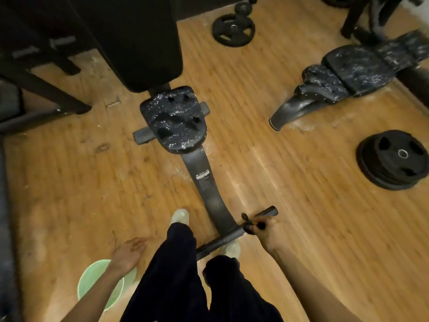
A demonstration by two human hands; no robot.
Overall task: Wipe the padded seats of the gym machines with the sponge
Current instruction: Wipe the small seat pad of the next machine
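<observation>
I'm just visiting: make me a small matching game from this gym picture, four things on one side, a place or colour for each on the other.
Things:
1. bucket
2. seat
3. weight plate
4. right hand

Descriptions:
A. top of the picture, flat on the floor
B. green, lower left
C. on the bench's foot bar
D. black, flecked with foam

Pairs: 1-B, 2-D, 3-A, 4-C

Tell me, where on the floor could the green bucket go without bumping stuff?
Bare wood floor lies left of the foamy seat, and between that bench's post and the stacked weight plates. Crowded: around the feet and foot bar, and by the second bench.
</observation>
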